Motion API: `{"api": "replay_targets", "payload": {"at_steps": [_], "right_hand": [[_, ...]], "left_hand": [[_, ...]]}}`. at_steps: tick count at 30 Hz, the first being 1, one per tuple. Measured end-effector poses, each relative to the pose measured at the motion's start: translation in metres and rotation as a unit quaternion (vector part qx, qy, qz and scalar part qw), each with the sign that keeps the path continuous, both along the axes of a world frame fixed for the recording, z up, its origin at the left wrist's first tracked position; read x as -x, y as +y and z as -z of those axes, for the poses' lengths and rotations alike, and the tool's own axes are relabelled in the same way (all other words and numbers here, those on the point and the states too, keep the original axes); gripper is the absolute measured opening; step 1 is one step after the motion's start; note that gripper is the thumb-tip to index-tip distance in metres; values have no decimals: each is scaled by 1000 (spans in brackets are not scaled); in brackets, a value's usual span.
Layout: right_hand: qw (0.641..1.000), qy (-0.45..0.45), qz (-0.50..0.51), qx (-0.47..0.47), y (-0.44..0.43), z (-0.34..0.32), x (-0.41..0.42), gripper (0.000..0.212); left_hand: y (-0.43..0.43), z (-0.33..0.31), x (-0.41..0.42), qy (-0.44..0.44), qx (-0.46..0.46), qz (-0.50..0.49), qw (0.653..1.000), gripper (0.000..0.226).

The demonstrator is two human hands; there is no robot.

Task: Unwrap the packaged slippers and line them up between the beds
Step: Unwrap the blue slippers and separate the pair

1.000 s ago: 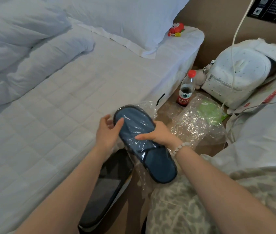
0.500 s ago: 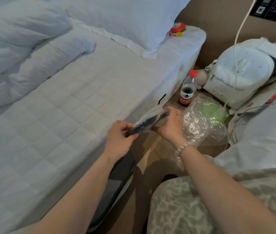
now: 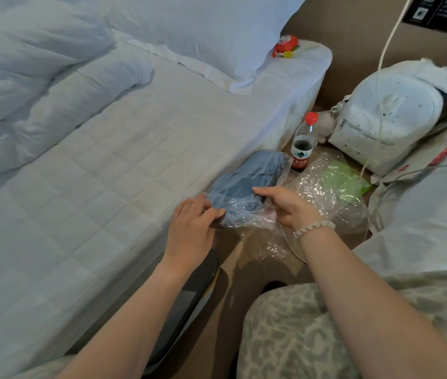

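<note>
Change: since a second ago the wrapped slipper has gone from upright, sole toward the camera, to lying flat and low at the bed's edge; both hands have come forward with it.
Left hand: fingers curled, pinching the near corner of the plastic wrap and the slipper's near end.
Right hand: thumb and fingers closed on the wrap at the slipper's right side, wrist with a bead bracelet.
Key relation: the slipper's long axis runs from the hands away and to the right, toward the bottle; both hands sit at its near end, the left slightly nearer the camera.
Container: the wrap still encloses the slipper; whether its mouth is open cannot be told.
Second slipper: dark, unwrapped, on the floor under the left forearm, against the bed.
Outward: a loose crumpled plastic bag with something green inside lies right of the hands; a red-capped bottle and a white backpack stand beyond.
Judgement: peeling should pull the wrap back toward the hands.
</note>
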State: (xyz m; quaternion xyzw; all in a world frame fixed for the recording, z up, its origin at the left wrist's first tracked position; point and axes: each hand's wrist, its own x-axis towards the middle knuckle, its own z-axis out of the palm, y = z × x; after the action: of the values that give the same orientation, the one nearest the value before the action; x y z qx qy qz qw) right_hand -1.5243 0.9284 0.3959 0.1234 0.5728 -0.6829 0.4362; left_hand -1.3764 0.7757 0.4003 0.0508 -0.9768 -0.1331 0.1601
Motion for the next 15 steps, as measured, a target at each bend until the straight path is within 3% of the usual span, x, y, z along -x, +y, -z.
{"api": "replay_targets", "payload": {"at_steps": [2,4,6,9,11,15], "right_hand": [[999,14,36,-22,-3,5,1,28],[997,20,64,-40,-7,7,-1,23],[996,25,81,-40,-14,5,-6,15],[991,52,114,-39,-25,9,-11,28],[987,71,136,-48,-28,8,-15,24],[983,88,160,-32,-30,3,-22,19]], "left_hand": [[0,-5,-1,-89,-2,-10,996,43],[4,-7,-3,-162,-23,-33,986,60],[13,-7,-2,-133,-48,-74,987,67],[29,-11,3,-53,-90,-110,988,59],[37,-13,7,-24,-89,-115,989,61],[43,-20,16,-41,-104,-127,986,50]]}}
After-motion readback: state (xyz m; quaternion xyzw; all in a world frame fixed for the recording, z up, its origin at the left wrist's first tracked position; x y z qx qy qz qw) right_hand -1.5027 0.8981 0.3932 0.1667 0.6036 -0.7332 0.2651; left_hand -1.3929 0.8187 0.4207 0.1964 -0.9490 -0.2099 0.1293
